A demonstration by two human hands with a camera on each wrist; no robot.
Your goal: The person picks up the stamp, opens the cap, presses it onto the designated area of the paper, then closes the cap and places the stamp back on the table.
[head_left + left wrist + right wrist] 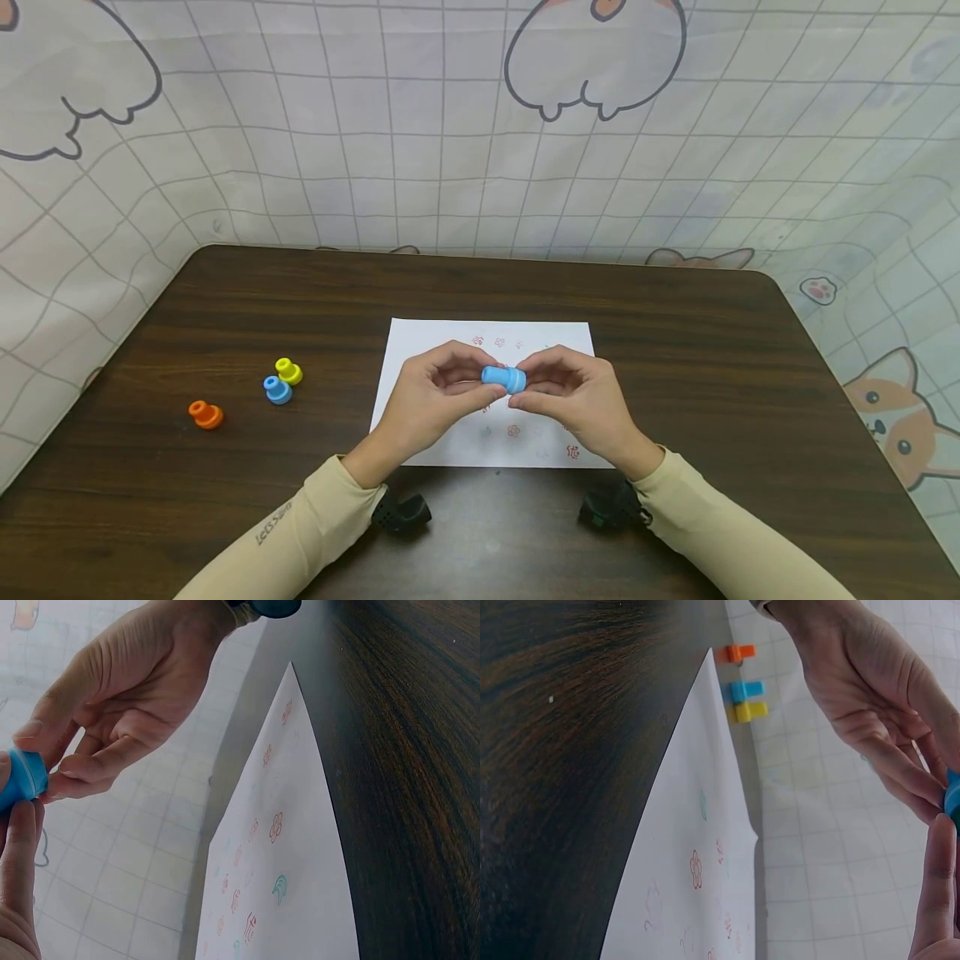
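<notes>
A blue stamp (504,379) is held sideways above a sheet of paper (491,454), between both hands. My left hand (433,398) pinches its narrower handle end with thumb and fingers. At the wider end, with a pale ring around it, my right hand (583,400) grips with thumb and fingertips. In the left wrist view, the blue stamp (28,776) sits at the left edge with fingertips of both hands on it. The paper carries small red, green and faint prints of flowers, characters and other shapes.
Three more stamps stand on the dark wooden table (697,333) to the left: a yellow stamp (288,372), a blue stamp (277,390) and an orange stamp (206,415). A white gridded cloth (450,167) with cartoon animals hangs behind the table and along its sides.
</notes>
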